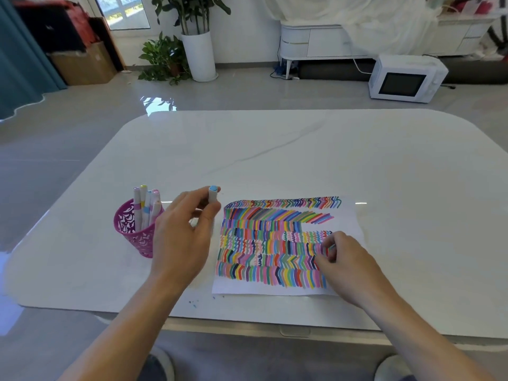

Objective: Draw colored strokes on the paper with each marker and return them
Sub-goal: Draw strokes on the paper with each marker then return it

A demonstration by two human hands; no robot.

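White blue-ended marker [213, 198] upright, pinched by left hand [181, 235], near pink lattice cup [132, 232].
Right hand [349, 262] curled on striped white paper [349, 215]; contents indeterminate.

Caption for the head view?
Left hand holds a blue-capped marker near the pink holder; right hand on the paper.
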